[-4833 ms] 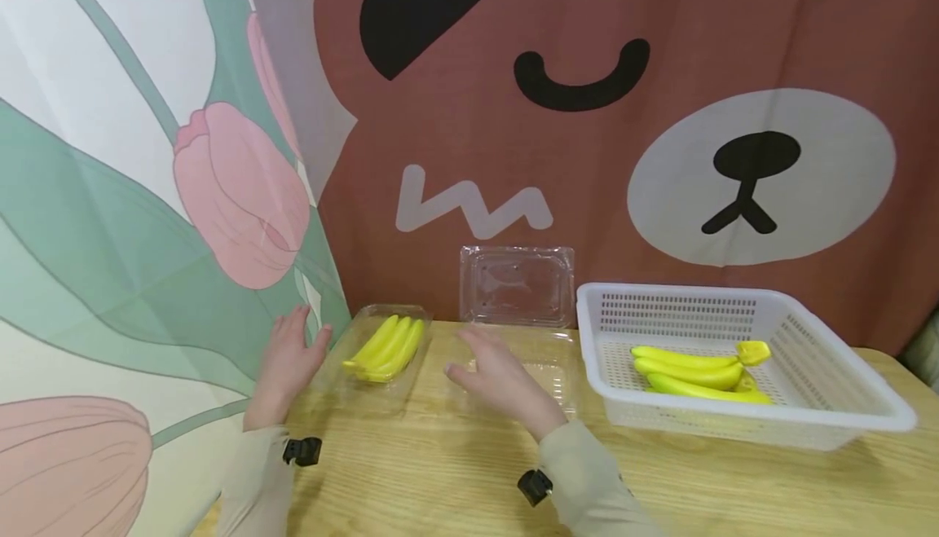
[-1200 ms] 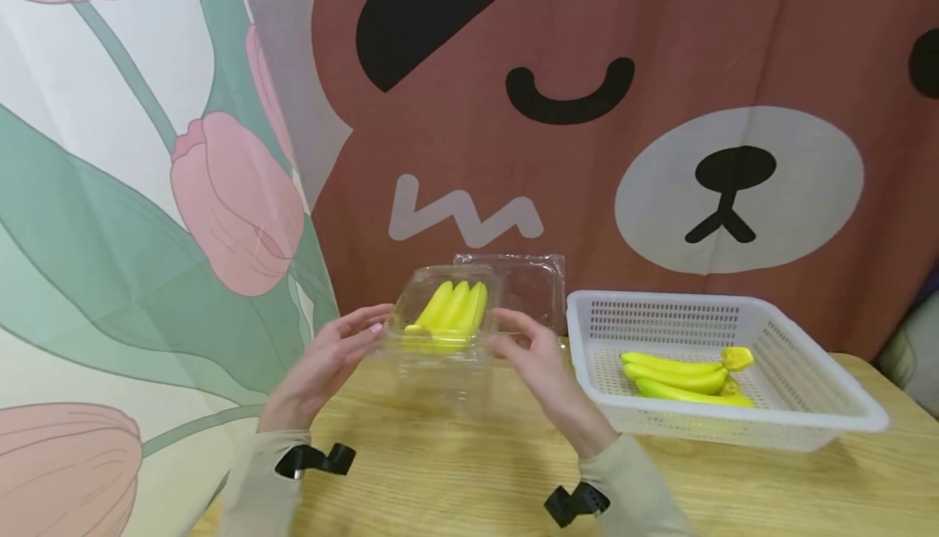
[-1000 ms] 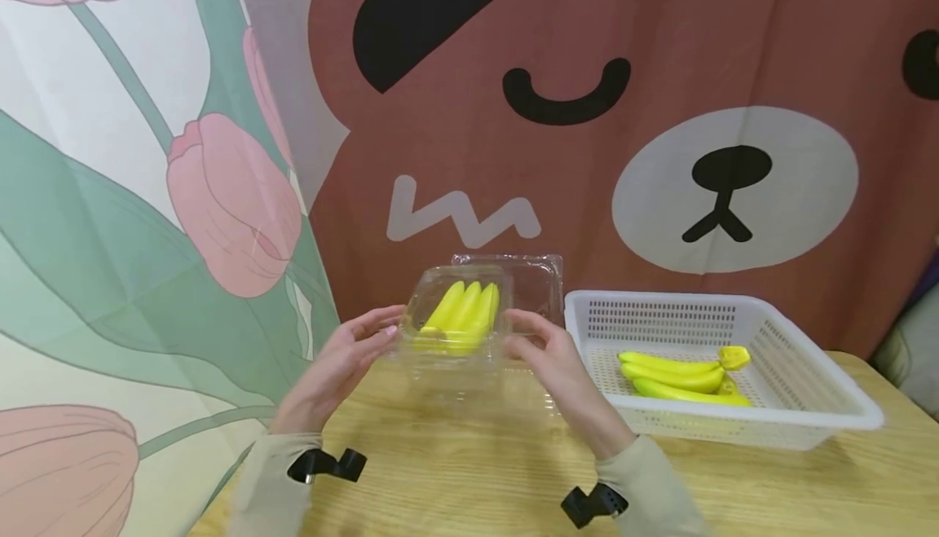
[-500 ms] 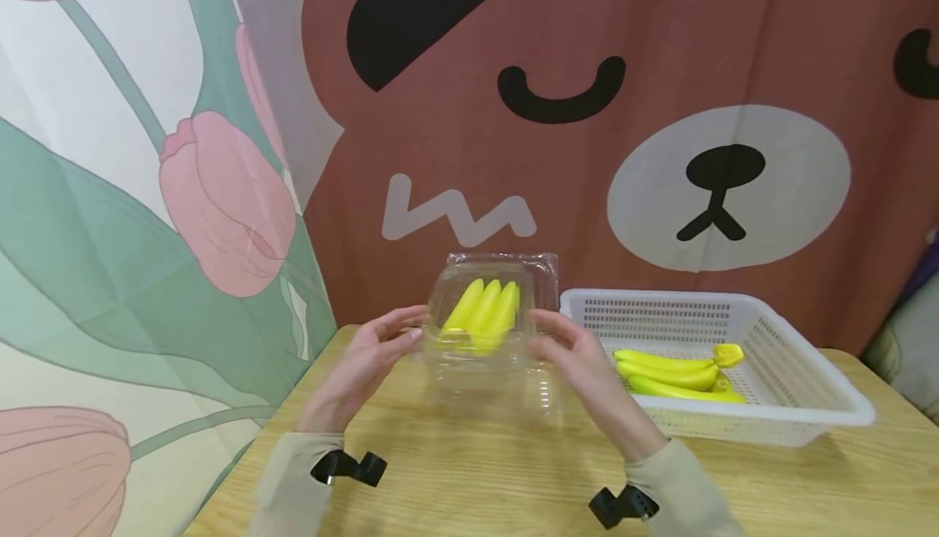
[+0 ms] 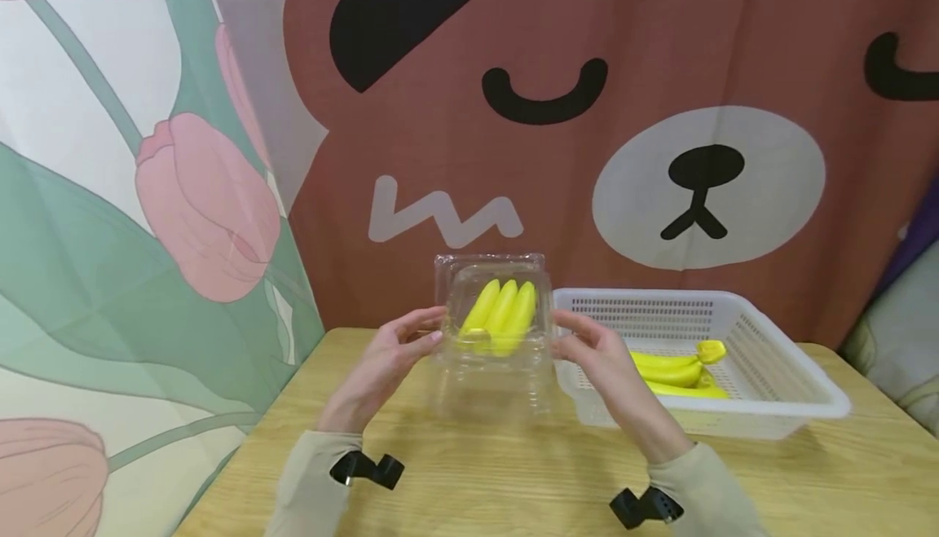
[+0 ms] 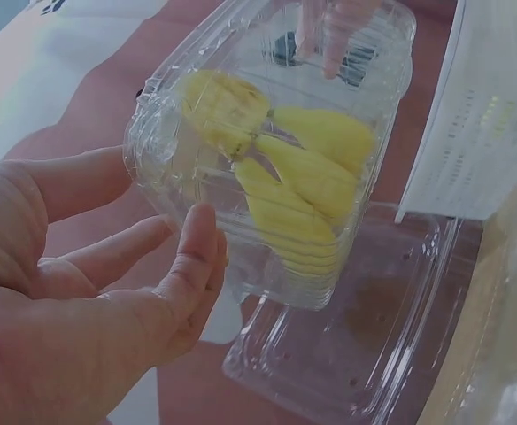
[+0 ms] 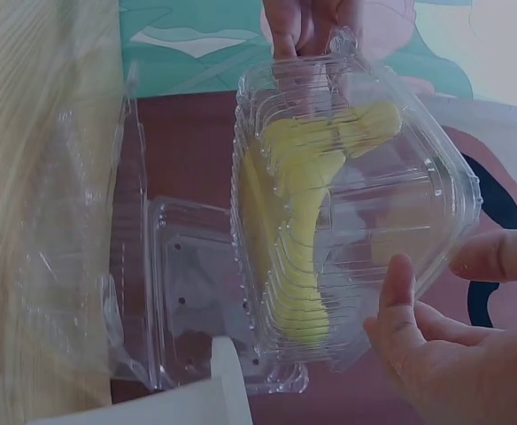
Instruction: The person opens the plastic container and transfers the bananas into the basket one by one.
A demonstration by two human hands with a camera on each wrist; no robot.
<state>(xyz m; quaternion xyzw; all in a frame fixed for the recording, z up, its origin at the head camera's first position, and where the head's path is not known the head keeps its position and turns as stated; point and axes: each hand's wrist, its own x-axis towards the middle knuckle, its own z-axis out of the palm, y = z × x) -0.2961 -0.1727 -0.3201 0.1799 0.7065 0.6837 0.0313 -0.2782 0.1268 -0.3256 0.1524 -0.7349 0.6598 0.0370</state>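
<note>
While both hands keep the clear box lifted above the table, I see that the hold is only light. My left hand touches the left side of the box with nearly straight fingers, and my right hand does the same on the right side, thumb against the plastic and the other fingers spread, not wrapped around it. The box is closed, tilted toward me, and it has a bunch of yellow bananas inside. It hangs just in front of a second, open clear box that stands at the curtain, and the white basket with more bananas is just beside, on the right.

I judge the risk is slipping: smooth plastic is pressed only between flat fingers, so if one hand relaxes, the box can drop. Too much pressure can bend the thin walls and pop the lid. Because of the tilt, the bananas may slide and shift the weight. The open box behind can also be knocked over.
</note>
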